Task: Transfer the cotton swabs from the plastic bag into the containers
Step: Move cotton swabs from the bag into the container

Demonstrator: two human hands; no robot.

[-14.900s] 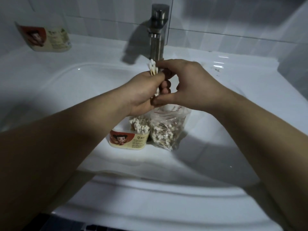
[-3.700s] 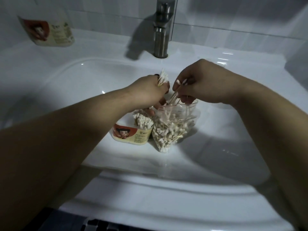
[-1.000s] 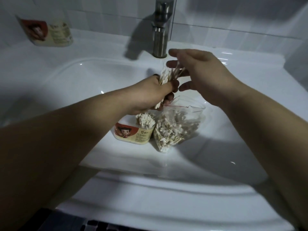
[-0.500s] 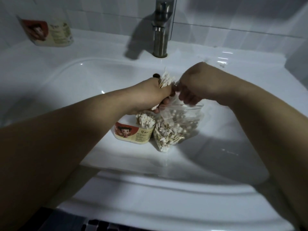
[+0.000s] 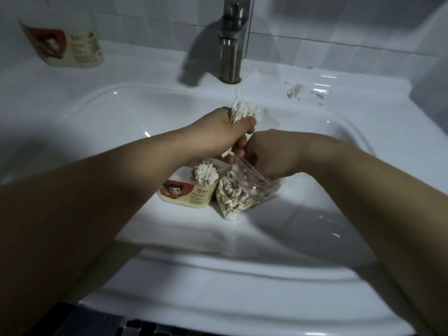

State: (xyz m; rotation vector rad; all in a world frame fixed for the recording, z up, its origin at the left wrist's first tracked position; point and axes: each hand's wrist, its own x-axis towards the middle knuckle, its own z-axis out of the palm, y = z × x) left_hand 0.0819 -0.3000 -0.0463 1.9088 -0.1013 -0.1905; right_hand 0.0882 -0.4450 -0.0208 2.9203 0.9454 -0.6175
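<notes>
Head view, starting at the bottom edge: the broad front rim of a white ceramic sink (image 5: 230, 299) runs across the frame. Two bare forearms reach over it from the lower left and lower right, toward the middle of the basin.

On the basin floor, a little left of centre, stands a small cream plastic container with a red cartoon label (image 5: 188, 195). A cluster of upright cotton swabs (image 5: 205, 174) fills its right end. Touching its right side lies a clear plastic bag (image 5: 242, 192) holding loose swabs, with its open mouth turned up and back.

The right hand (image 5: 274, 156) is at that mouth with the back of the hand facing the camera. Its fingers dip down out of sight, so I cannot tell whether they grasp anything.

Just behind it and touching it, the left hand (image 5: 223, 134) is clenched around a bundle of white-tipped swabs (image 5: 242, 110). The tips fan out above the fist.

Farther back, at top centre, a brushed metal faucet (image 5: 231, 44) rises from the sink ledge, with grey smudges (image 5: 295, 89) to its right. A second labelled cream container (image 5: 65, 44) sits at the upper left against the white tiled wall (image 5: 339, 20).
</notes>
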